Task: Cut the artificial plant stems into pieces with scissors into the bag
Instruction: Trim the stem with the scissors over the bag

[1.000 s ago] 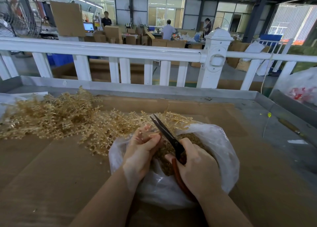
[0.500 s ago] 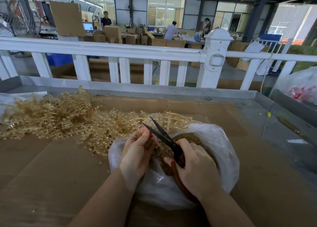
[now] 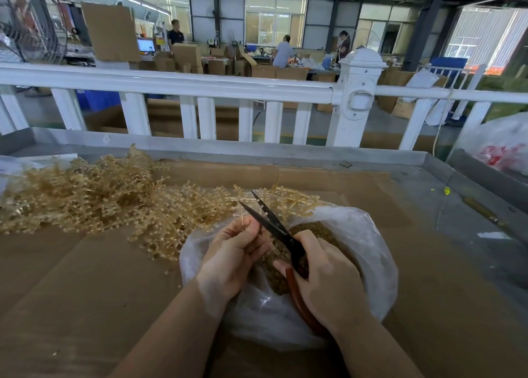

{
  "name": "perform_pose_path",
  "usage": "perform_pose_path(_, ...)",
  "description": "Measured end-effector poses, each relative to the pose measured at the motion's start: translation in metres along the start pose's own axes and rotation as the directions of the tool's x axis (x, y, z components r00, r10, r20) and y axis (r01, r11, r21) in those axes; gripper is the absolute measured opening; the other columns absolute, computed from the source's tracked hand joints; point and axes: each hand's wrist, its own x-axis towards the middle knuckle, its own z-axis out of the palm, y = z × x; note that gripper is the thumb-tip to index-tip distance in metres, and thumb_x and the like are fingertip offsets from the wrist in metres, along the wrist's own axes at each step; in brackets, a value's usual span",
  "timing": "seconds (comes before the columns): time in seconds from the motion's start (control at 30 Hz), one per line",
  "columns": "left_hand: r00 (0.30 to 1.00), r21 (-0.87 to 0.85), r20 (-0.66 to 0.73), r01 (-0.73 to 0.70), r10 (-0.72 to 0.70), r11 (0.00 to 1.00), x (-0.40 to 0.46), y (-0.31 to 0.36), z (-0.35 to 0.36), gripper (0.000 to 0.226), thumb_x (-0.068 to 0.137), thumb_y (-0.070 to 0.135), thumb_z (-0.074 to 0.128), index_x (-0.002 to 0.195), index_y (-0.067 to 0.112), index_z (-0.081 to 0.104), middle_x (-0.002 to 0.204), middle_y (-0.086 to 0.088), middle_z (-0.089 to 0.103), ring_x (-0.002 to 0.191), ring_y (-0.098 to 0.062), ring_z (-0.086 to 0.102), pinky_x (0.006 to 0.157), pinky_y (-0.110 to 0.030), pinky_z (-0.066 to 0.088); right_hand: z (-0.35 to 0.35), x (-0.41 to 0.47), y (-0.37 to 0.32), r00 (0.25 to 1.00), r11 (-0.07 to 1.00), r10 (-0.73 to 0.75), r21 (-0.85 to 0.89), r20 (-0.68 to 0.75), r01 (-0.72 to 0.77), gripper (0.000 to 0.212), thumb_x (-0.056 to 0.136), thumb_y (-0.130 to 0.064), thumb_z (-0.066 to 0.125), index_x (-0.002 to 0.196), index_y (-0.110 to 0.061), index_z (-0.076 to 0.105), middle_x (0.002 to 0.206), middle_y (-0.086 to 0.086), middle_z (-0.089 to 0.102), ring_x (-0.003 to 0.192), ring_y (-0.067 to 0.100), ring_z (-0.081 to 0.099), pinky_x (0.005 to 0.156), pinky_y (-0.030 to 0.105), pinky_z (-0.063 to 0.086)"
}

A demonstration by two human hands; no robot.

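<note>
Left fingers (image 3: 248, 232) pinch a light, stiff stem (image 3: 243, 216); right hand (image 3: 323, 280) grips spread scissors (image 3: 271, 223) over the bag (image 3: 371, 249).

Daylight floods through the rear windows (image 3: 274, 17) and blows out the opening at far right, while the cardboard-lined table (image 3: 85, 292) sits in soft, even light with faint shadows. Wide-angle distortion bows the white railing (image 3: 171, 83); the background workers appear slightly soft.
</note>
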Motion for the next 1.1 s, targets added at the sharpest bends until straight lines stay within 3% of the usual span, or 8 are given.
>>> perform_pose_path(0.23, 1.0, 0.013, 0.029, 0.005, -0.006, 1.0, -0.001, 0.001, 0.002, 0.014, 0.072, 0.007, 0.06, 0.086, 0.006, 0.064, 0.072, -0.006, 0.071, 0.059, -0.011, 0.067, 0.056, -0.022, 0.055, -0.001, 0.0, 0.0, 0.999, 0.999, -0.012, -0.031, 0.043, 0.013, 0.035, 0.086, -0.048, 0.061, 0.104, -0.019, 0.059, 0.08, -0.005, 0.062, 0.07, 0.012, 0.058, 0.062, 0.017, 0.039)
perform_pose_path(0.57, 0.992, -0.036, -0.079, -0.102, 0.099, 0.994, -0.002, -0.003, 0.005, 0.005, 0.078, 0.003, 0.059, 0.081, 0.006, 0.061, 0.065, -0.005, 0.065, 0.055, -0.01, 0.063, 0.056, -0.02, 0.055, 0.0, -0.001, 0.0, 0.998, 0.999, -0.01, -0.044, 0.061, 0.013, 0.039, 0.086, -0.053, 0.054, 0.111, -0.024, 0.057, 0.092, -0.007, 0.062, 0.084, 0.011, 0.057, 0.072, 0.021, 0.047)
perform_pose_path(0.67, 0.991, -0.053, -0.092, -0.103, 0.098, 0.993, -0.002, -0.002, 0.007, 0.014, 0.086, -0.002, 0.053, 0.078, 0.007, 0.059, 0.063, -0.004, 0.065, 0.053, -0.009, 0.062, 0.055, -0.019, 0.054, 0.0, -0.001, 0.0, 0.998, 0.998, -0.011, -0.054, 0.063, 0.015, 0.041, 0.085, -0.056, 0.05, 0.11, -0.024, 0.057, 0.091, -0.007, 0.062, 0.083, 0.011, 0.056, 0.071, 0.02, 0.046)
perform_pose_path(0.83, 0.993, -0.054, -0.082, -0.09, 0.086, 0.994, -0.005, 0.0, 0.007, 0.009, 0.083, 0.0, 0.054, 0.081, 0.006, 0.061, 0.074, -0.007, 0.064, 0.062, -0.012, 0.061, 0.059, -0.019, 0.055, -0.001, -0.001, -0.001, 0.998, 0.999, -0.022, -0.04, 0.066, 0.024, 0.045, 0.084, -0.059, 0.043, 0.109, -0.024, 0.057, 0.091, -0.007, 0.062, 0.083, 0.011, 0.057, 0.072, 0.021, 0.047)
perform_pose_path(0.97, 0.993, -0.044, -0.086, -0.086, 0.083, 0.995, -0.007, 0.0, 0.01, 0.021, 0.088, -0.004, 0.049, 0.075, 0.007, 0.062, 0.066, -0.006, 0.065, 0.054, -0.01, 0.062, 0.053, -0.019, 0.054, -0.002, 0.0, -0.001, 0.997, 0.999, -0.035, -0.022, 0.076, 0.037, 0.046, 0.084, -0.06, 0.04, 0.109, -0.025, 0.056, 0.094, -0.007, 0.062, 0.087, 0.011, 0.057, 0.076, 0.022, 0.048)
perform_pose_path(1.03, 0.993, -0.027, -0.083, -0.084, 0.082, 0.996, -0.007, 0.0, 0.01, 0.022, 0.088, -0.004, 0.049, 0.076, 0.007, 0.063, 0.07, -0.008, 0.067, 0.059, -0.012, 0.064, 0.059, -0.023, 0.056, -0.003, 0.0, -0.002, 0.996, 0.999, -0.038, -0.02, 0.077, 0.04, 0.045, 0.084, -0.059, 0.041, 0.108, -0.024, 0.056, 0.094, -0.007, 0.062, 0.086, 0.011, 0.057, 0.075, 0.022, 0.048)
perform_pose_path(1.1, 0.995, -0.003, -0.07, -0.076, 0.076, 0.997, -0.007, -0.001, 0.011, 0.015, 0.085, -0.002, 0.052, 0.082, 0.006, 0.065, 0.081, -0.012, 0.068, 0.073, -0.018, 0.065, 0.078, -0.032, 0.055, -0.003, 0.0, -0.002, 0.997, 0.999, -0.039, -0.019, 0.069, 0.04, 0.042, 0.084, -0.057, 0.045, 0.106, -0.023, 0.057, 0.091, -0.007, 0.063, 0.084, 0.011, 0.058, 0.073, 0.021, 0.047)
